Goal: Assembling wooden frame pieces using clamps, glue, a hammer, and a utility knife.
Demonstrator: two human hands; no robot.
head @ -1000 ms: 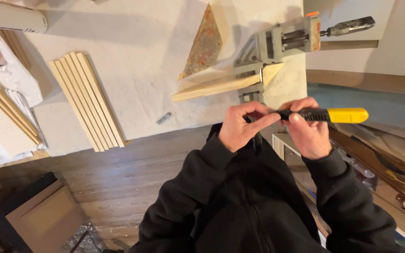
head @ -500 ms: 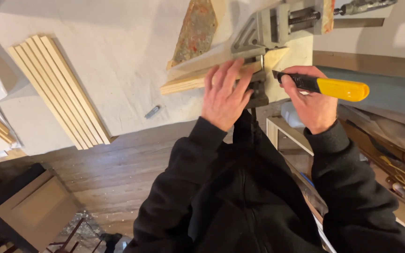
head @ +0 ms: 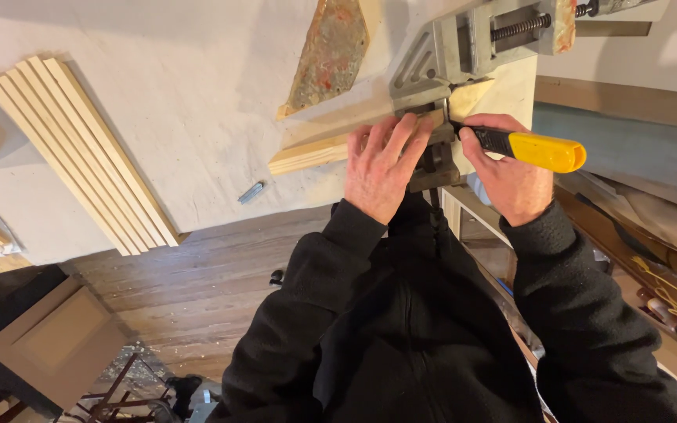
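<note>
My left hand point(head: 381, 166) lies flat, fingers spread, on a long pale wooden strip point(head: 307, 154) that runs into a grey metal corner clamp point(head: 448, 55) at the table's edge. My right hand point(head: 511, 176) grips a tool with a yellow and black handle point(head: 538, 149); its tip points at the joint where the strip meets a second pale wood piece point(head: 503, 90) inside the clamp. The tool's tip is hidden between my hands. Both sleeves are black.
A stack of several pale wood slats point(head: 80, 153) lies on the white-covered table point(head: 158, 86) at left. A rusty flat metal piece point(head: 327, 55) rests beside the clamp. A small grey object point(head: 251, 192) sits near the table's edge. Wood floor point(head: 182, 290) and boards point(head: 48, 337) lie below.
My left hand left the tool and came down flat on the wooden strip. My right hand carried the yellow-handled tool up to the joint at the clamp. The view shifted closer.
</note>
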